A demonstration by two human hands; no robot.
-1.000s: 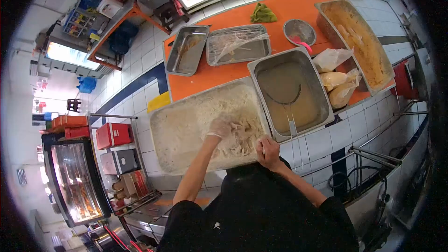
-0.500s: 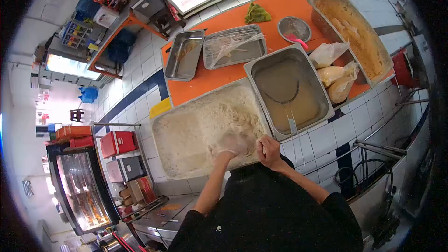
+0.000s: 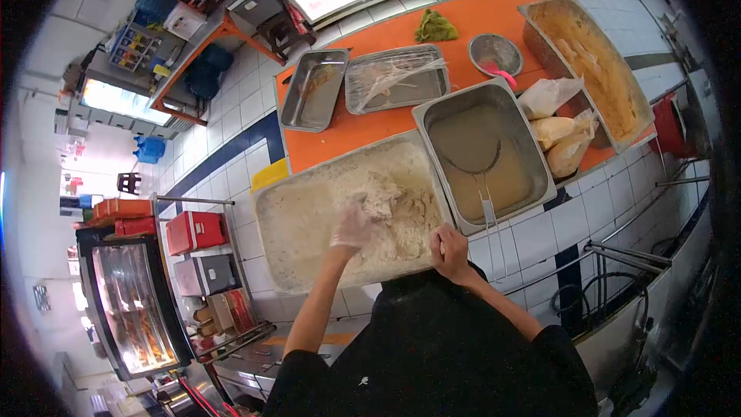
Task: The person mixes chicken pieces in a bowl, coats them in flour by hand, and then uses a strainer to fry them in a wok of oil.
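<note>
A large shallow tray (image 3: 297, 251) of pale flour lies in front of me, with a clumpy floury heap (image 3: 390, 205) toward its right side. Pale and slightly blurred, as if gloved or coated, my left hand (image 3: 355, 226) is at the heap's left edge with its fingers apart. My right hand (image 3: 451, 250) is closed around the tray's near right rim. Beside the tray stands a deep metal pan (image 3: 505, 143) of cloudy liquid, and a wire strainer (image 3: 488, 208) rests in it with its handle over the near edge.
On the orange table (image 3: 309, 150) are a metal pan (image 3: 315, 93), a plastic-covered tray (image 3: 397, 81), a green cloth (image 3: 436, 26) and a bowl (image 3: 495, 54). Filled plastic bags (image 3: 567, 143) sit right of the liquid, by a long breading-filled pan (image 3: 590, 62). A display case (image 3: 135, 301) stands left.
My left hand has moved left across the flour, from near my right hand to the heap's left side. My right hand stays at the rim. The view has shifted slightly.
</note>
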